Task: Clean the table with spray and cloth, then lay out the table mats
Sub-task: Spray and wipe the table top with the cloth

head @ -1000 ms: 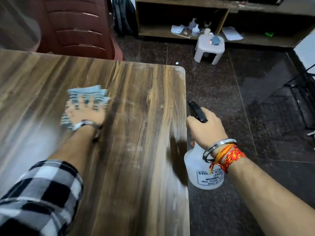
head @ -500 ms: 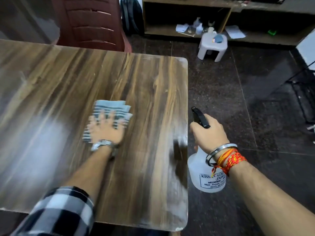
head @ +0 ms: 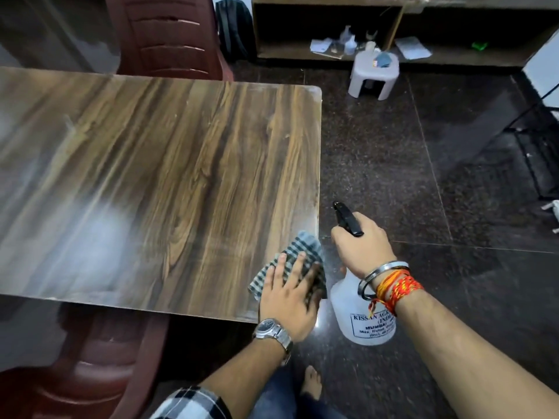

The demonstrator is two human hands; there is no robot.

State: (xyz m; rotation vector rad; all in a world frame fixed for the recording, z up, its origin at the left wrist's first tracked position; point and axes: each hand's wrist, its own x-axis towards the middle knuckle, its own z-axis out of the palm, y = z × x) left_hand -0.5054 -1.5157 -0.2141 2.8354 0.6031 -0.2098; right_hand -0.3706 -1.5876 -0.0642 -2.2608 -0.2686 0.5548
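My left hand lies flat, fingers spread, on a checked blue-and-white cloth at the near right corner of the wooden table. The cloth hangs a little over the right edge. My right hand grips the neck of a white spray bottle with a black nozzle, held upright in the air just beyond the table's right edge, above the floor. A hazy pale patch shows on the tabletop at the left. No table mats are in view.
A maroon plastic chair stands behind the table; another is tucked at the near side. On the dark tiled floor sit a small white stool, a low wooden shelf, a black backpack and a black rack.
My left hand has swept the cloth from the middle of the table towards me and to the right, down to the near right corner. The bottle hand has stayed about where it was.
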